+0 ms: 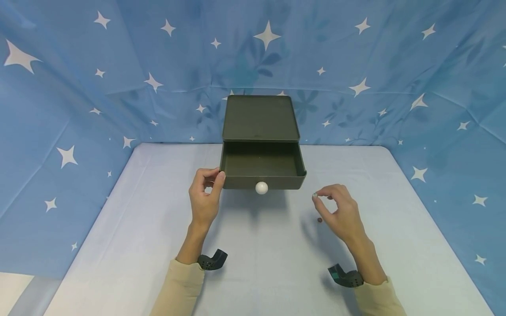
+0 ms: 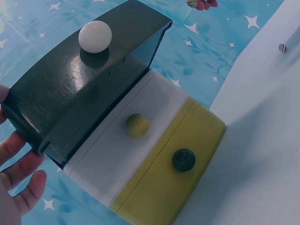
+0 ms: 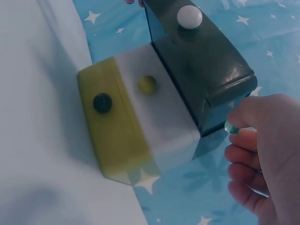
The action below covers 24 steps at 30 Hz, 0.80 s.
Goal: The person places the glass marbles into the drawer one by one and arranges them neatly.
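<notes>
A small chest has its dark green top drawer (image 1: pixel 237 182) pulled out, with a white knob (image 1: pixel 262 188) on the front. The inside of the drawer shows as a bare dark floor in the head view. My left hand (image 1: pixel 204 202) grips the drawer's front left corner between thumb and fingers. To the right of the drawer, my right hand (image 1: pixel 341 215) pinches a small clear-green glass marble (image 3: pixel 230 127) between thumb and forefinger. A reddish-brown marble (image 1: pixel 319 220), striped with white in the left wrist view, lies on the table below the right hand.
Beneath the open drawer are a white drawer (image 2: pixel 115 154) with a yellow knob (image 2: pixel 137 125) and a yellow drawer (image 2: pixel 187 129) with a dark knob (image 2: pixel 183 160). The chest stands at the back of the white table (image 1: pixel 253 263), before a blue starry cloth (image 1: pixel 178 57).
</notes>
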### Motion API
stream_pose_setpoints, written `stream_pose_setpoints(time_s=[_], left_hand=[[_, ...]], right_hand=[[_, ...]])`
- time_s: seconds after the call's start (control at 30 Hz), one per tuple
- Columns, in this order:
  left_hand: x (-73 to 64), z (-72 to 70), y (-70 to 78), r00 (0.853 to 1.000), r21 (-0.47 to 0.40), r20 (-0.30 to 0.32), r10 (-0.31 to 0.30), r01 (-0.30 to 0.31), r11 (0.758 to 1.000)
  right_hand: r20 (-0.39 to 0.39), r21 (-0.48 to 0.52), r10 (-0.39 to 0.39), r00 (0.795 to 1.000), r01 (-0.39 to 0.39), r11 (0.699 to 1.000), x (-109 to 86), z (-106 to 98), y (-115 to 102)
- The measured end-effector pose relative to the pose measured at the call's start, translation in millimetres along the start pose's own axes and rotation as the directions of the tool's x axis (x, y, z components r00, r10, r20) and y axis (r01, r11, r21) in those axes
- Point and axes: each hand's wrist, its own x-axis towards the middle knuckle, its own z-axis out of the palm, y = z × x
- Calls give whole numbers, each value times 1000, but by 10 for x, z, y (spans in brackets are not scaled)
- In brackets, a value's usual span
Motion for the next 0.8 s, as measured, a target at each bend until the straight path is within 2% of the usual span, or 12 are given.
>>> stream_pose_setpoints(time_s=[0.13,0.37,0.8], left_hand=[[1,-1,4,1000,1,-1,4,-4,1000],[5,10,26,1000,16,-7,-13,13,1000],[8,6,30,1000,9,1,-10,10,1000]], right_hand=[[-14,20,-10,1000,10,1000,60,-21,-46],[-92,81,-88,992,96,992,191,-13,-112],[-159,108,-117,980,135,985,447,37,-241]])
